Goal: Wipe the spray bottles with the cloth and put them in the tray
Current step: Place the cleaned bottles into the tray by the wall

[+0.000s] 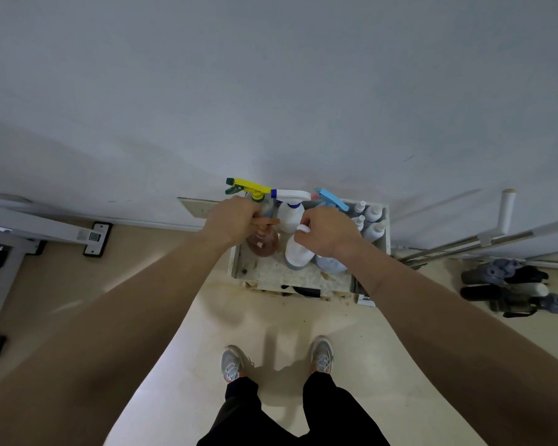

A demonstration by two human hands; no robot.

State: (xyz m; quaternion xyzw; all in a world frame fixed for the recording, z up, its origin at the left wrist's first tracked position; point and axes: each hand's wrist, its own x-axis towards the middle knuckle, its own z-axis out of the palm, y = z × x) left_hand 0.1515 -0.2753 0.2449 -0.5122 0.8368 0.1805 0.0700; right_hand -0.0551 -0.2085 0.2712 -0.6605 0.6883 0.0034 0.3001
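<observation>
**Asker:** What are you holding?

**Me:** My left grip (pixel 236 220) is clenched round the neck of a clear bottle (pixel 261 246) filled with pinkish-brown liquid. It has an orange trigger (pixel 266 222) just beside my knuckles. The bottle stands in the tray (pixel 271 272), directly below that grip. My right grip (pixel 327 233) is curled over the top of a plain white bottle (pixel 298 254), which also stands in the tray. Something white pokes out at my fingers, and I cannot tell whether it is cap or cloth.

**Asker:** And the other spray bottles?

**Me:** Just beyond my left grip rises a yellow sprayer head (pixel 250 185) with a green nozzle. Its bottle is mostly hidden behind my hand. Between my two grips stands a white-headed spray bottle (pixel 290 215) with a blue nozzle. Beyond my right grip there is a light blue trigger head (pixel 331 197), and under that wrist a pale blue bottle body (pixel 331 265). On the outer side of my right grip, small capped white bottles (pixel 372 220) stand packed together at the tray's end.

**Asker:** What is around them?

**Me:** The tray has white walls and a speckled, stained bottom, and it sits against a plain pale wall (pixel 271 91). Below is a beige floor (pixel 271 317), with my grey trainers (pixel 231 363) on it. Well out from my right grip lie dark slippers (pixel 509 284), and metal poles (pixel 464 246) run along the wall. Well out from my left grip stands a white frame leg (pixel 45 228) on a black foot plate.
</observation>
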